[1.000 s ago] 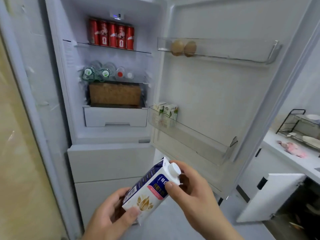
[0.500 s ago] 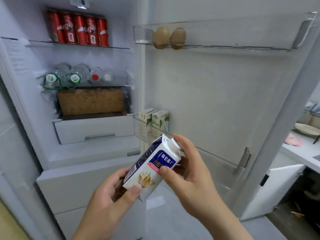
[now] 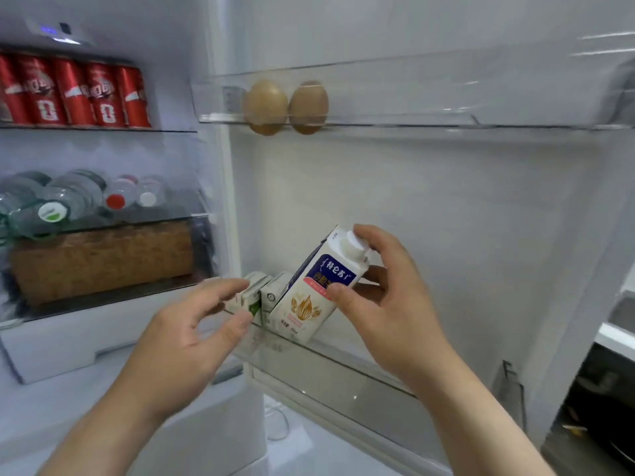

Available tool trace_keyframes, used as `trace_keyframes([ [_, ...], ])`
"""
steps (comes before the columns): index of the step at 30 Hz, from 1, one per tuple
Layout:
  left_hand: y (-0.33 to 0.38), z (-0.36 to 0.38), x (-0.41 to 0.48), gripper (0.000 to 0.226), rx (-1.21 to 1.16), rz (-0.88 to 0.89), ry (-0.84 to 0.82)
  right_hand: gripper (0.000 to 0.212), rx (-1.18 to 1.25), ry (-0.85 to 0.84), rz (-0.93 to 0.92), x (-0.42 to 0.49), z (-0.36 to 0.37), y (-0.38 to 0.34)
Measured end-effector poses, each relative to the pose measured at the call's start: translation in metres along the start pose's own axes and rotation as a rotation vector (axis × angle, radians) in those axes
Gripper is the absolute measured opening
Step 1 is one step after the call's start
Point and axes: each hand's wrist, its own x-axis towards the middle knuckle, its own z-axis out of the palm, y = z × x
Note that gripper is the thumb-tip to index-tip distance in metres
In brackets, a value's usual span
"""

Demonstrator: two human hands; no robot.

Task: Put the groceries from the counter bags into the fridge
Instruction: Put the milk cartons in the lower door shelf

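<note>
Fingers (image 3: 338, 293) of the right hand (image 3: 388, 297) alone now grip the tilted milk carton (image 3: 316, 293) near its cap, the left hand (image 3: 192, 334) has let go, fingers loosely spread, and the carton's base reaches the lower door bin (image 3: 343, 369) beside two small cartons (image 3: 271, 297): nearly placed.

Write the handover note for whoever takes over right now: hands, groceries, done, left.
Right hand grips the milk carton, tilted, its base at the lower door shelf beside two small cartons.
Left hand open, holding nothing, close to the small cartons.
Done: two eggs sit in the upper door shelf.
Left: stand the milk carton upright, let go; counter bags are out of view.
</note>
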Motion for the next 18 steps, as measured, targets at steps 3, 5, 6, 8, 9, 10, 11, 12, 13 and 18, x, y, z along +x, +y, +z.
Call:
trace_keyframes([
  [3, -0.017, 0.0, 0.045, 0.024, 0.218, 0.182, -0.07, 0.063, -0.156, 0.024, -0.016, 0.008, 0.0, 0.006],
  [5, -0.029, 0.003, 0.072, 0.038, 0.311, 0.253, -0.165, 0.062, -0.284, 0.03, 0.003, 0.011, 0.003, 0.012],
  [6, -0.035, 0.006, 0.084, 0.044, 0.338, 0.281, -0.215, 0.062, -0.356, 0.032, 0.02, 0.013, 0.004, 0.015],
  [8, -0.046, 0.014, 0.103, 0.053, 0.344, 0.303, -0.312, 0.061, -0.498, 0.049, 0.042, 0.017, 0.007, 0.019],
  [9, -0.052, 0.019, 0.11, 0.057, 0.338, 0.305, -0.358, 0.061, -0.558, 0.051, 0.054, 0.02, 0.008, 0.021],
  [10, -0.057, 0.023, 0.115, 0.061, 0.337, 0.314, -0.394, 0.06, -0.606, 0.042, 0.071, 0.023, 0.01, 0.023],
  [11, -0.063, 0.028, 0.12, 0.066, 0.338, 0.329, -0.43, 0.059, -0.643, 0.025, 0.096, 0.025, 0.012, 0.024],
  [12, -0.069, 0.033, 0.123, 0.07, 0.348, 0.351, -0.469, 0.058, -0.664, 0.003, 0.133, 0.026, 0.015, 0.026],
  [13, -0.074, 0.037, 0.125, 0.071, 0.36, 0.38, -0.505, 0.058, -0.675, -0.022, 0.18, 0.027, 0.018, 0.028],
  [18, -0.088, 0.045, 0.128, 0.065, 0.311, 0.455, -0.514, 0.06, -0.834, -0.138, 0.309, 0.033, 0.03, 0.033],
])
